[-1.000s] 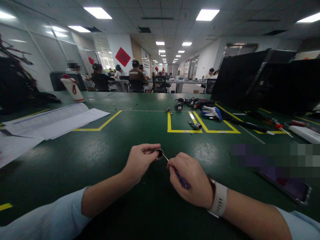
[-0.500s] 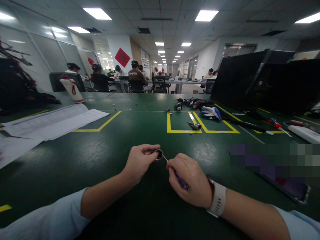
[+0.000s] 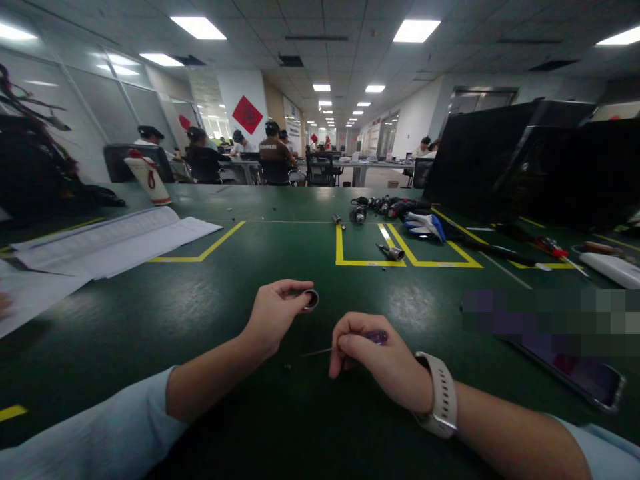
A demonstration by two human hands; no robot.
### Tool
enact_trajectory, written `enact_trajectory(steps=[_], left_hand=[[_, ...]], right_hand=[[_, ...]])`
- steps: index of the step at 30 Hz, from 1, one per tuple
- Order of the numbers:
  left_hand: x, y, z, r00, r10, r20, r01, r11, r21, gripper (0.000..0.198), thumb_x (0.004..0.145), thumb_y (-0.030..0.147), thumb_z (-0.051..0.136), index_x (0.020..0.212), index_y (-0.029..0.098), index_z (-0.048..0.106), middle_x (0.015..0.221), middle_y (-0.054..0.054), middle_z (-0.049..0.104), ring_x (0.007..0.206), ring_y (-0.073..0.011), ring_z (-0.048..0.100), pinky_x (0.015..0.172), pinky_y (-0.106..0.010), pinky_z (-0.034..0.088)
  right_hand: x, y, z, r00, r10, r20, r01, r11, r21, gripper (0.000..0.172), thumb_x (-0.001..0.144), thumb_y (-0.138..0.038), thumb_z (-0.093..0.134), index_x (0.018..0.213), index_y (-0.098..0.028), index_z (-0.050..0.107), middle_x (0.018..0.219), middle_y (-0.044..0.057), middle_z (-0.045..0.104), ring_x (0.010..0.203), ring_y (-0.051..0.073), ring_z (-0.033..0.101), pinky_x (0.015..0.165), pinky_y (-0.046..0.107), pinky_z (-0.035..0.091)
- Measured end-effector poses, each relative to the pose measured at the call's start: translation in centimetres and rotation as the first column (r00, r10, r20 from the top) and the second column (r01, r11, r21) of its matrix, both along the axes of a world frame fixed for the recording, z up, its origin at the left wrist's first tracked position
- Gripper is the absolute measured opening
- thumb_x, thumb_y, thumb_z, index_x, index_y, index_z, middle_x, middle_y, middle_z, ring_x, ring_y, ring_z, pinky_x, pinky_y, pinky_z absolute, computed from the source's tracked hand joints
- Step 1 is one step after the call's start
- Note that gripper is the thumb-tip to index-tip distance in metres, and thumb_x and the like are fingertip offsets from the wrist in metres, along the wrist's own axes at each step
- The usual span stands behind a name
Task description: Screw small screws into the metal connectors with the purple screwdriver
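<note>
While the left hand (image 3: 271,315) pinched a metal ring (image 3: 317,301) in its fingers, above the middle of the worktop (image 3: 200,300) in the head view, the right hand (image 3: 385,370) had its fingers curled around a screwdriver (image 3: 376,337), whose thin shaft pointed left, apart from the ring. That ring seemed light, stiff, slightly slippery and hardly fragile; its outer wall looked the best hold, leaving the mouth free. Farther off to the right, another metal part (image 3: 397,253) lay by yellow tape (image 3: 353,263).
</note>
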State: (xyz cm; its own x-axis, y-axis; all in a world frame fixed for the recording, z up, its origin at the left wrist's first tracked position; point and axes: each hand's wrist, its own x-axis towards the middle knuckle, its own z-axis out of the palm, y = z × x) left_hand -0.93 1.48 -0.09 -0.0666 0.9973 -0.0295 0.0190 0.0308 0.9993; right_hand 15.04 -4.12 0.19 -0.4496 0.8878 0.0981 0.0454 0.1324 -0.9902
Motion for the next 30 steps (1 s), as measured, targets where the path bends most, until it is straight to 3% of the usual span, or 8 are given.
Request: enact_trajectory(steps=[2,4,7,11,14,21,30], left_hand=[[-0.1,0.1,0.0,1.0,0.001,0.004,-0.001,1.0,-0.001,0.03,0.054,0.017,0.074,0.082,0.009,0.068,0.07,-0.006,0.07,0.064,-0.0153,0.065,0.064,-0.026,0.054],[-0.1,0.1,0.1,1.0,-0.009,0.007,0.009,1.0,-0.011,0.03,0.054,0.016,0.074,0.083,0.008,0.068,0.07,-0.006,0.07,0.065,-0.0153,0.065,0.065,-0.027,0.054],[-0.1,0.0,0.1,1.0,-0.014,0.013,0.014,1.0,-0.019,0.03,0.055,0.016,0.074,0.083,0.008,0.067,0.071,-0.006,0.07,0.066,-0.0154,0.065,0.064,-0.026,0.054],[-0.2,0.0,0.0,0.999,-0.029,0.024,0.03,0.999,-0.025,0.028,0.056,0.016,0.073,0.082,0.009,0.067,0.071,-0.005,0.07,0.066,-0.0153,0.065,0.063,-0.024,0.054],[-0.3,0.0,0.0,0.999,-0.037,0.023,0.038,0.999,-0.02,0.027,0.057,0.016,0.073,0.082,0.01,0.068,0.071,-0.005,0.07,0.066,-0.0151,0.065,0.063,-0.024,0.054],[-0.5,-0.2,0.0,0.999,-0.034,0.025,0.035,0.999,-0.028,0.025,0.056,0.016,0.072,0.08,0.01,0.068,0.073,-0.006,0.069,0.07,-0.0175,0.065,0.061,-0.027,0.056],[-0.7,-0.3,0.0,0.999,-0.042,-0.002,0.042,0.998,-0.037,0.026,0.056,0.018,0.072,0.081,0.01,0.068,0.077,-0.007,0.069,0.073,-0.0195,0.065,0.059,-0.029,0.056]], right_hand=[[-0.4,0.1,-0.2,0.999,0.035,-0.034,-0.038,0.995,-0.088,0.014,0.076,-0.01,0.041,0.069,-0.015,0.053,0.056,0.0,0.059,0.056,0.011,0.056,0.057,0.024,0.043],[-0.7,0.1,-0.4,0.997,0.073,-0.036,-0.076,0.994,-0.085,0.013,0.076,-0.009,0.043,0.07,-0.015,0.053,0.058,0.0,0.059,0.058,0.01,0.055,0.058,0.023,0.043],[-1.0,-0.3,-0.6,0.993,0.111,0.037,-0.111,0.994,0.0,0.013,0.076,-0.008,0.044,0.07,-0.014,0.054,0.06,0.0,0.06,0.057,0.01,0.054,0.058,0.023,0.042],[-1.2,-0.5,-1.0,0.988,0.048,0.148,-0.073,0.983,0.169,0.015,0.076,-0.007,0.044,0.07,-0.015,0.055,0.062,0.0,0.06,0.058,0.01,0.053,0.058,0.022,0.041],[-1.3,-0.3,-1.2,0.985,0.018,0.169,-0.054,0.976,0.212,0.014,0.077,-0.007,0.044,0.072,-0.015,0.055,0.064,0.0,0.061,0.06,0.01,0.055,0.059,0.022,0.042],[-1.4,0.0,-1.4,0.985,-0.028,0.171,-0.006,0.981,0.195,0.014,0.079,-0.01,0.044,0.073,-0.016,0.055,0.064,-0.001,0.062,0.059,0.01,0.055,0.06,0.023,0.043],[-1.5,0.1,-1.4,0.987,0.022,0.161,-0.051,0.983,0.177,0.015,0.078,-0.008,0.044,0.072,-0.015,0.056,0.064,0.0,0.062,0.06,0.01,0.055,0.059,0.022,0.043]])
